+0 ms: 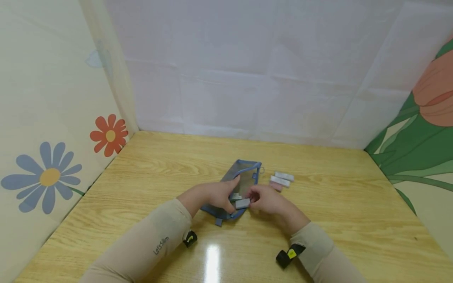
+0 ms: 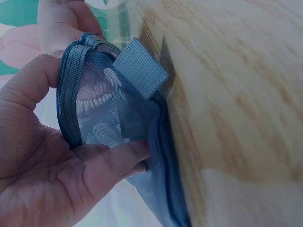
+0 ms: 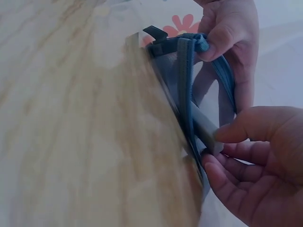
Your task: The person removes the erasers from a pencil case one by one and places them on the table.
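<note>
A blue mesh zip pouch (image 1: 240,181) lies on the wooden table (image 1: 318,220), its near end held open. My left hand (image 1: 218,195) grips the pouch's open edge (image 2: 71,94), thumb on the rim and fingers under the mesh. My right hand (image 1: 263,198) pinches a small grey block (image 1: 242,203) at the pouch mouth. In the right wrist view that grey block (image 3: 207,128) sits between the pouch's blue edges (image 3: 187,71), held by thumb and fingers. A second small block (image 1: 235,196) shows inside the mesh.
Three small blocks lie just right of the pouch: two whitish ones (image 1: 284,176) (image 1: 280,181) and a pink one (image 1: 276,187). Printed panels wall in the table on the left, back and right.
</note>
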`<act>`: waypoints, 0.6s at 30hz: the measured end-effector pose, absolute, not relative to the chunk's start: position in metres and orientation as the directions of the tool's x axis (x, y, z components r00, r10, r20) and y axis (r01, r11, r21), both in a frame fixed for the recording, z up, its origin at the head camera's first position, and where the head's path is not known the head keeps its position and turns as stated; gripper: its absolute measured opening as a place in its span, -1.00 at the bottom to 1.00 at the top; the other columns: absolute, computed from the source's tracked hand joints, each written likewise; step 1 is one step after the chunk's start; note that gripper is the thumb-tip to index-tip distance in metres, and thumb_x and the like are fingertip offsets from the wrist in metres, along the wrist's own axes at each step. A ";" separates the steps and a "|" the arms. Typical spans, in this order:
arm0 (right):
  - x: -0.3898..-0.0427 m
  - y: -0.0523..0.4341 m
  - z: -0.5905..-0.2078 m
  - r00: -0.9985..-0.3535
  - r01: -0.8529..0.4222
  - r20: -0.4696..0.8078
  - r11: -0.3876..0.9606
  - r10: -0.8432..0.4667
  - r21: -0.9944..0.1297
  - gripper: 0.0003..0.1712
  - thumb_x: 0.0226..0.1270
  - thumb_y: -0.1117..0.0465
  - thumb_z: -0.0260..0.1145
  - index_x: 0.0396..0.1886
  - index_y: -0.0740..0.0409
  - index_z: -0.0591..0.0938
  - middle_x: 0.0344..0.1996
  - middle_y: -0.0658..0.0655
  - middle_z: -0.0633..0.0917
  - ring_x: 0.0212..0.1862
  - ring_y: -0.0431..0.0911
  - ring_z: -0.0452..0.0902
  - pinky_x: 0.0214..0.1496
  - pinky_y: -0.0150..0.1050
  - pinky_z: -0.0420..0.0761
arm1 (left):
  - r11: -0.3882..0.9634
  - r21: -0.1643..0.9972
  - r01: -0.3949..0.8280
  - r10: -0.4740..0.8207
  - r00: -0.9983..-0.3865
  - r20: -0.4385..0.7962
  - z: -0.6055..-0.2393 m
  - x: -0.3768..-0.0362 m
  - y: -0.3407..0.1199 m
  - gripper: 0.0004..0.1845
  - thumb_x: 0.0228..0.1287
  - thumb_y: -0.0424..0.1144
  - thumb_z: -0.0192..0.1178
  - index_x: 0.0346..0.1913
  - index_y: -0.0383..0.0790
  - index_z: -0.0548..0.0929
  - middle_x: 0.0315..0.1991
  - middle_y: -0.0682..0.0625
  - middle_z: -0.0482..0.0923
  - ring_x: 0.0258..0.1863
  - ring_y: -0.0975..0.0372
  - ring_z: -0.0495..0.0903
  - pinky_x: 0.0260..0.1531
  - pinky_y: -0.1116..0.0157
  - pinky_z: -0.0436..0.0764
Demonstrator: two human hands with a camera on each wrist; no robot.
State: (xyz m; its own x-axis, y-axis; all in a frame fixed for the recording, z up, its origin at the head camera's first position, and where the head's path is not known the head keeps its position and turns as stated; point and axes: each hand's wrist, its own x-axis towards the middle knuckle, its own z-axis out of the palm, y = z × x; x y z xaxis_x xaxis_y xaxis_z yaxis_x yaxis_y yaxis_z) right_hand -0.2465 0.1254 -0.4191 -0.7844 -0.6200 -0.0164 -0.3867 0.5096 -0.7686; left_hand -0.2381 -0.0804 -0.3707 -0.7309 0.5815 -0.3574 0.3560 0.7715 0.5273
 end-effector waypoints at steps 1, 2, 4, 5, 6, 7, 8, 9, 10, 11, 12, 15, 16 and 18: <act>-0.247 0.127 -0.419 -0.788 -0.388 -0.016 0.516 -0.616 -0.764 -0.76 -0.07 0.44 0.29 -0.30 0.26 0.58 -0.43 0.07 0.61 -0.36 -0.19 0.48 -0.33 -0.36 0.53 | 0.773 0.526 0.355 0.580 -0.730 -0.361 -0.371 -0.238 -0.080 0.15 -0.06 -0.19 0.33 0.43 -0.27 -0.31 0.41 -0.19 -0.08 0.30 0.20 0.12 0.25 0.25 0.17; -0.248 0.128 -0.418 -0.790 -0.396 -0.012 0.524 -0.613 -0.754 -0.75 -0.07 0.44 0.29 -0.30 0.25 0.58 -0.43 0.06 0.61 -0.35 -0.20 0.49 -0.31 -0.36 0.53 | 0.773 0.526 0.354 0.580 -0.730 -0.361 -0.371 -0.238 -0.080 0.15 -0.06 -0.19 0.33 0.43 -0.27 -0.31 0.41 -0.19 -0.08 0.30 0.19 0.12 0.25 0.24 0.17; -0.249 0.132 -0.417 -0.793 -0.405 -0.004 0.533 -0.609 -0.743 -0.74 -0.09 0.45 0.30 -0.30 0.25 0.59 -0.43 0.06 0.62 -0.34 -0.19 0.51 -0.30 -0.36 0.54 | 0.775 0.525 0.353 0.578 -0.731 -0.363 -0.372 -0.239 -0.080 0.16 -0.05 -0.18 0.33 0.43 -0.26 -0.31 0.42 -0.19 -0.09 0.33 0.17 0.08 0.27 0.24 0.14; -0.250 0.134 -0.416 -0.796 -0.407 0.000 0.535 -0.605 -0.740 -0.74 -0.09 0.45 0.30 -0.30 0.25 0.59 -0.43 0.06 0.63 -0.34 -0.19 0.51 -0.29 -0.36 0.54 | 0.775 0.525 0.351 0.577 -0.731 -0.364 -0.372 -0.239 -0.080 0.16 -0.05 -0.18 0.33 0.43 -0.26 -0.31 0.42 -0.19 -0.10 0.34 0.17 0.06 0.28 0.23 0.12; -0.250 0.136 -0.415 -0.798 -0.405 0.004 0.532 -0.602 -0.743 -0.74 -0.09 0.45 0.30 -0.29 0.26 0.59 -0.42 0.06 0.63 -0.34 -0.19 0.51 -0.28 -0.36 0.54 | 0.775 0.527 0.348 0.577 -0.731 -0.365 -0.373 -0.239 -0.080 0.16 -0.05 -0.17 0.33 0.43 -0.26 -0.31 0.42 -0.19 -0.10 0.34 0.16 0.05 0.28 0.23 0.11; -0.251 0.138 -0.414 -0.799 -0.407 0.011 0.528 -0.601 -0.745 -0.74 -0.08 0.44 0.30 -0.29 0.27 0.59 -0.42 0.08 0.64 -0.33 -0.18 0.52 -0.27 -0.35 0.54 | 0.775 0.529 0.346 0.576 -0.731 -0.365 -0.373 -0.239 -0.080 0.16 -0.05 -0.18 0.33 0.43 -0.26 -0.31 0.42 -0.19 -0.10 0.35 0.15 0.03 0.29 0.22 0.10; -0.251 0.141 -0.412 -0.802 -0.403 0.016 0.520 -0.598 -0.753 -0.75 -0.07 0.44 0.30 -0.29 0.29 0.60 -0.41 0.09 0.64 -0.33 -0.17 0.53 -0.26 -0.35 0.55 | 0.774 0.530 0.345 0.576 -0.732 -0.364 -0.374 -0.240 -0.080 0.16 -0.05 -0.18 0.33 0.43 -0.26 -0.31 0.42 -0.19 -0.11 0.36 0.15 0.02 0.29 0.22 0.09; -0.251 0.143 -0.411 -0.806 -0.395 0.019 0.513 -0.591 -0.762 -0.75 -0.07 0.44 0.29 -0.29 0.30 0.60 -0.41 0.10 0.65 -0.32 -0.16 0.53 -0.26 -0.34 0.55 | 0.774 0.532 0.344 0.575 -0.732 -0.365 -0.374 -0.240 -0.080 0.16 -0.05 -0.18 0.34 0.43 -0.26 -0.31 0.42 -0.19 -0.11 0.36 0.14 0.01 0.30 0.22 0.08; -0.252 0.146 -0.409 -0.813 -0.386 0.023 0.510 -0.582 -0.769 -0.76 -0.05 0.43 0.30 -0.29 0.30 0.60 -0.41 0.10 0.65 -0.32 -0.16 0.54 -0.24 -0.34 0.56 | 0.775 0.532 0.342 0.574 -0.733 -0.366 -0.374 -0.240 -0.079 0.16 -0.05 -0.18 0.34 0.43 -0.26 -0.31 0.42 -0.19 -0.12 0.36 0.14 -0.01 0.30 0.22 0.07; -0.252 0.148 -0.407 -0.818 -0.378 0.027 0.502 -0.574 -0.778 -0.77 -0.03 0.43 0.30 -0.28 0.32 0.60 -0.40 0.11 0.65 -0.31 -0.15 0.54 -0.24 -0.33 0.56 | 0.776 0.530 0.341 0.573 -0.733 -0.367 -0.374 -0.240 -0.079 0.16 -0.04 -0.18 0.34 0.43 -0.26 -0.31 0.42 -0.19 -0.13 0.37 0.14 -0.01 0.30 0.22 0.06; -0.253 0.151 -0.405 -0.827 -0.361 0.024 0.498 -0.561 -0.789 -0.77 -0.02 0.43 0.30 -0.28 0.32 0.60 -0.39 0.11 0.64 -0.31 -0.13 0.53 -0.23 -0.32 0.56 | 0.778 0.528 0.340 0.571 -0.733 -0.370 -0.374 -0.240 -0.079 0.16 -0.04 -0.18 0.34 0.43 -0.26 -0.31 0.43 -0.18 -0.13 0.37 0.13 -0.02 0.31 0.22 0.06; -0.254 0.162 -0.398 -0.861 -0.314 0.020 0.500 -0.508 -0.807 -0.79 0.03 0.42 0.29 -0.26 0.31 0.60 -0.37 0.13 0.63 -0.29 -0.10 0.52 -0.23 -0.28 0.56 | 0.786 0.518 0.338 0.565 -0.732 -0.379 -0.374 -0.240 -0.079 0.15 -0.02 -0.17 0.33 0.43 -0.24 -0.32 0.43 -0.17 -0.16 0.38 0.13 -0.04 0.31 0.22 0.05; -0.255 0.165 -0.395 -0.873 -0.297 0.017 0.503 -0.487 -0.812 -0.79 0.05 0.42 0.29 -0.25 0.31 0.59 -0.35 0.14 0.63 -0.28 -0.09 0.51 -0.23 -0.27 0.56 | 0.788 0.515 0.337 0.563 -0.733 -0.382 -0.374 -0.240 -0.079 0.15 -0.02 -0.17 0.33 0.43 -0.23 -0.33 0.43 -0.16 -0.17 0.38 0.13 -0.05 0.31 0.22 0.05; -0.256 0.174 -0.392 -0.897 -0.255 0.006 0.505 -0.443 -0.824 -0.78 0.08 0.41 0.27 -0.22 0.31 0.58 -0.32 0.17 0.61 -0.25 -0.06 0.50 -0.22 -0.26 0.55 | 0.790 0.514 0.336 0.562 -0.732 -0.385 -0.374 -0.240 -0.078 0.16 -0.01 -0.17 0.33 0.43 -0.23 -0.34 0.44 -0.15 -0.18 0.38 0.14 -0.05 0.31 0.22 0.06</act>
State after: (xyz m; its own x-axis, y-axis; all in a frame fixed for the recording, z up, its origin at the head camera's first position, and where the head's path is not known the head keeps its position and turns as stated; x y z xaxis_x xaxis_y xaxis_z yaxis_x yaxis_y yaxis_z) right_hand -0.2565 0.1740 -0.3919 -0.8966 -0.4428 0.0064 -0.2554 0.5052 -0.8243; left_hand -0.2400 -0.0784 -0.3739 -0.7323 0.5620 -0.3847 0.3361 0.7895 0.5135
